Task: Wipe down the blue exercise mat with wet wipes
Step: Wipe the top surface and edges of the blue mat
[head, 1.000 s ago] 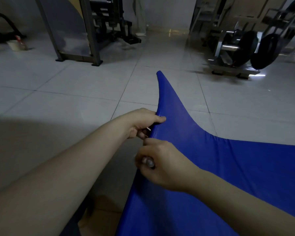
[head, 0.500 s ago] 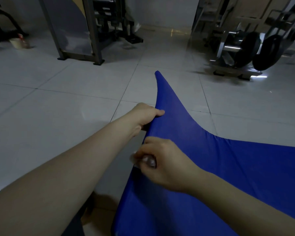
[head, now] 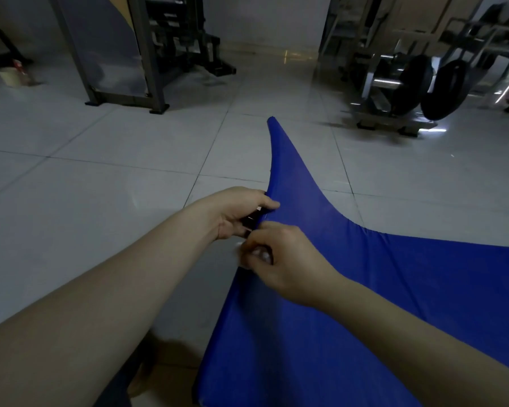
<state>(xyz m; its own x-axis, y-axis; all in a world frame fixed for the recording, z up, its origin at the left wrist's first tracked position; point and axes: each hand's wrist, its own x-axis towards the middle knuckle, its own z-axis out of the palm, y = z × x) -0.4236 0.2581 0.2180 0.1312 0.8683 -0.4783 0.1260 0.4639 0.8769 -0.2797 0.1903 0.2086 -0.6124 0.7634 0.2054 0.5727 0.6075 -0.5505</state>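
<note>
L hand point(head: 241, 212) grip curled round blue mat point(head: 365, 289) edge, prob to steady it; R hand point(head: 279, 259), touching same edge, pinches pale wipe point(head: 239, 247) to rub it.

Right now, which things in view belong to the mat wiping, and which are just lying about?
In the job: blue mat, edge held by left hand; right hand pinching a pale wad, likely a wipe.
Lying about: machine frame; weight plates; cup on the tiled floor.

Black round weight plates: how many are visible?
2: the left black round weight plate and the right black round weight plate, both at upper right; others may be hidden.
</note>
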